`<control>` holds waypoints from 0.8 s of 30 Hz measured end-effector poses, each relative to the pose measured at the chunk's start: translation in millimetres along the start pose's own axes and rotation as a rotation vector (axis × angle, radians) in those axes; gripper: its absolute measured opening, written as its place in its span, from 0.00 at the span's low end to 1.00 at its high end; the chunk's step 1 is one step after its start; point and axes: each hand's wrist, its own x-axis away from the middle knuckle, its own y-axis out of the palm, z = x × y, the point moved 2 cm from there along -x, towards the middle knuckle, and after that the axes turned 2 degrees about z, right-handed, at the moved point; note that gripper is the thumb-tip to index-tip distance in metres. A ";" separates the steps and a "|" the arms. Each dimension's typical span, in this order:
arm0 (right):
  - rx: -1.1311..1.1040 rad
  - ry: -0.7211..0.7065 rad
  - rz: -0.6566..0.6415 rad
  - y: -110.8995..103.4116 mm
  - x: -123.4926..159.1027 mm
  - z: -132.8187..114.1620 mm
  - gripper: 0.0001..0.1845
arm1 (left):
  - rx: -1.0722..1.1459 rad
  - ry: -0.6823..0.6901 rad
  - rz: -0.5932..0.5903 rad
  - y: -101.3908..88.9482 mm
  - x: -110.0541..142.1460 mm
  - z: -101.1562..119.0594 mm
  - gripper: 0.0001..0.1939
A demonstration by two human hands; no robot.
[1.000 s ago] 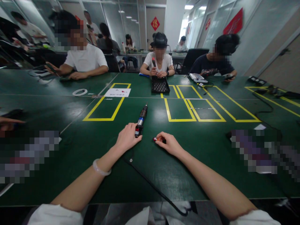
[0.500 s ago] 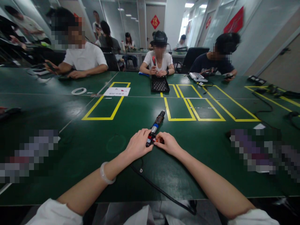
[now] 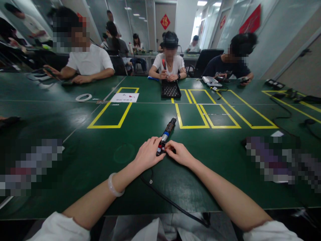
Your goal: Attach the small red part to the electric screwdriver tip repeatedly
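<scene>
From the head view, here we are over the green tabletop (image 3: 100, 167), and the action is right in the middle: a corded electric screwdriver (image 3: 166, 134), blue and silver bands showing, lies at a slant, its thin bit pointing away toward the yellow tape outline (image 3: 194, 127). The left hand (image 3: 149, 152) is curled over the tool's rear end, fingers on the far side, thumb on the near side, a firm-looking hold. In comes detail from the right hand (image 3: 181, 154): thumb and fingertips pinched nearly together around a small red piece (image 3: 165, 148), right up against that rear end. Whether it is seated there or merely touching, I cannot tell; the fingers cover too much.

So where's the danger? That red piece is tiny, and a loose pinch or a slip off-line could send it onto the tabletop. The round body might roll if the left hand slackens, spoiling the alignment. Watch the black cable (image 3: 173, 205) too, running toward the near edge, a small metal ring (image 3: 150, 181) beside it: a snag there could tug the tool askew. And the bit, bare and slender, could scratch or catch if the screwdriver swings.
</scene>
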 end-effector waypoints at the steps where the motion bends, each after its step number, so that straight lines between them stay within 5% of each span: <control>1: 0.010 -0.004 0.000 -0.3 0.1 -0.1 0.04 | -0.007 -0.006 0.002 0.4 -0.6 0.8 0.30; 15: 0.074 0.002 -0.006 -4.0 3.0 0.8 0.06 | -0.087 -0.047 0.031 2.0 -5.4 -7.3 0.29; 19: 0.098 -0.011 -0.026 -8.9 3.1 -2.1 0.04 | -0.154 -0.121 0.040 -3.3 -9.4 -29.4 0.30; 24: 0.111 -0.015 -0.033 -11.2 2.9 -2.4 0.05 | -0.210 -0.309 0.018 -13.0 -16.2 -83.1 0.32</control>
